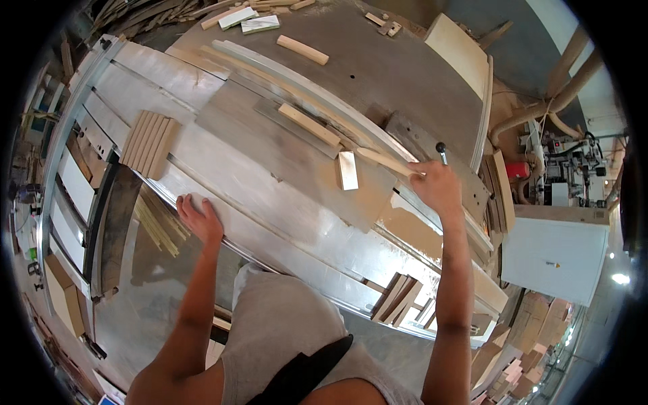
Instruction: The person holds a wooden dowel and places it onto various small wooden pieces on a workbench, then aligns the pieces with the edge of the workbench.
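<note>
My right hand (439, 187) is closed round one end of a pale wooden stick (383, 160), which points left across the machine table. Near the stick's far tip lies a short wooden strip (309, 125), set beside a long metal rail (297, 84). A small block with a white top (347, 171) rests on the table just below the tip. My left hand (200, 217) lies at the near edge of the metal table (226, 182), fingers apart and holding nothing. To its upper left sits a row of wooden strips (148, 143) side by side.
Dark wooden pieces (397, 298) stand at the near right edge. Beyond the rail are a loose wooden strip (303, 50) and white-faced blocks (260, 25). A black-knobbed lever (441, 148) rises close to my right hand. A white cabinet (553, 260) stands to the right.
</note>
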`<state>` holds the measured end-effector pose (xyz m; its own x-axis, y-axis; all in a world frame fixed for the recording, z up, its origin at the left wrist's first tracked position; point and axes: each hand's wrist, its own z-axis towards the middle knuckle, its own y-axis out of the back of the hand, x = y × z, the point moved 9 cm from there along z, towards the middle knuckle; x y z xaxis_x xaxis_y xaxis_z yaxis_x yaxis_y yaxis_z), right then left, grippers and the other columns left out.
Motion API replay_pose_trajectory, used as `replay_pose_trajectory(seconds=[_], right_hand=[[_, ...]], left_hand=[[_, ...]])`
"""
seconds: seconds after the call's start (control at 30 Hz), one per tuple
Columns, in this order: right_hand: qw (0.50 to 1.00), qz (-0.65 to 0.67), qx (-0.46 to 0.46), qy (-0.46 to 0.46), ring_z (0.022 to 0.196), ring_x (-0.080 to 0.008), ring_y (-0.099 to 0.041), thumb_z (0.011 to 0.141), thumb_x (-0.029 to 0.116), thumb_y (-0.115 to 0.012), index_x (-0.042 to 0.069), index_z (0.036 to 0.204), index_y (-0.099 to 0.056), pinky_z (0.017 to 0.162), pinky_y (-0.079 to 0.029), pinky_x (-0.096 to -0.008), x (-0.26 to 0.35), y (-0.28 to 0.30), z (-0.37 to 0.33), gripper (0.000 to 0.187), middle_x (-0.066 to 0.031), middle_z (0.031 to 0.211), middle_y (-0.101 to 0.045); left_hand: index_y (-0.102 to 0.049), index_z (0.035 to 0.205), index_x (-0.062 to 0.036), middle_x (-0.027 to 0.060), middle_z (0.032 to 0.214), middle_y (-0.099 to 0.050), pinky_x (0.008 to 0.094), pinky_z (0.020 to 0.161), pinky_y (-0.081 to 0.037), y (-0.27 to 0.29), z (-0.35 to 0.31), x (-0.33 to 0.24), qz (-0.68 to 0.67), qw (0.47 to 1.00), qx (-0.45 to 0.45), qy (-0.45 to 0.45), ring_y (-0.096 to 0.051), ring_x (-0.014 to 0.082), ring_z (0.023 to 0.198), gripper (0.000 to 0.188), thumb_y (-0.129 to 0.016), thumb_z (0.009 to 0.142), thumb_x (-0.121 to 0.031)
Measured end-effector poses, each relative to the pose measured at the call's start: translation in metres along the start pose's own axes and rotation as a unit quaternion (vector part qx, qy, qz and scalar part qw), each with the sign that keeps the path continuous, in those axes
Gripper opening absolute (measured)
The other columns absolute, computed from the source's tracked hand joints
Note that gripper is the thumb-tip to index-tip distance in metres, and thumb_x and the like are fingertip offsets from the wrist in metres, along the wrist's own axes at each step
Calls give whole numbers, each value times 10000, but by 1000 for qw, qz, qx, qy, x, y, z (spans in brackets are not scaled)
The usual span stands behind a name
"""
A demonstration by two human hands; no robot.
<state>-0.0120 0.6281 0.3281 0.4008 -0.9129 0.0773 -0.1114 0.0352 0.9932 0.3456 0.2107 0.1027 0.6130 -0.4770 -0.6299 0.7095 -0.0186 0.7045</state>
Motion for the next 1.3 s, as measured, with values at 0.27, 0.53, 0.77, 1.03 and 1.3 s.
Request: replay_pose_trajectory(seconds=[0.27,0.53,0.77,1.03,1.3], right_hand=[[998,54,36,16,870,-365,-716,803,243,-673,253,1080,-815,809,-582,-440,23,-13,46,311,-136,888,-753],[992,65,102,30,1037,-345,-689,817,286,-665,277,1100,-810,913,-545,-433,59,-33,102,318,-160,1119,-726],[992,101,55,59,985,-367,-707,849,302,-648,279,1138,-795,897,-559,-444,151,-63,125,325,-149,1044,-747],[989,112,-5,101,909,-401,-715,906,281,-638,225,1239,-736,842,-571,-502,286,-94,126,352,-210,997,-737],[943,325,-2,73,841,-433,-706,939,218,-676,49,1301,-655,755,-567,-478,241,-200,-44,400,-246,1004,-720]], left_hand=[[-514,1369,0,264,1525,-399,548,1164,-286,1,6,-6,18,1000,17,13,-372,454,1398,494,-621,947,-233],[-507,1370,-12,260,1536,-392,553,1165,-285,2,5,-4,6,999,21,25,-365,451,1405,511,-639,917,-208],[-504,1367,-11,270,1528,-396,562,1153,-309,4,2,-3,14,1000,13,14,-382,461,1393,537,-661,891,-203],[-502,1351,13,292,1529,-382,554,1171,-273,4,6,-2,-11,1000,16,-4,-359,460,1415,546,-657,896,-246],[-467,1412,-45,190,1536,-414,572,1190,-213,12,31,0,45,995,84,-23,-320,414,1454,661,-706,842,-278]])
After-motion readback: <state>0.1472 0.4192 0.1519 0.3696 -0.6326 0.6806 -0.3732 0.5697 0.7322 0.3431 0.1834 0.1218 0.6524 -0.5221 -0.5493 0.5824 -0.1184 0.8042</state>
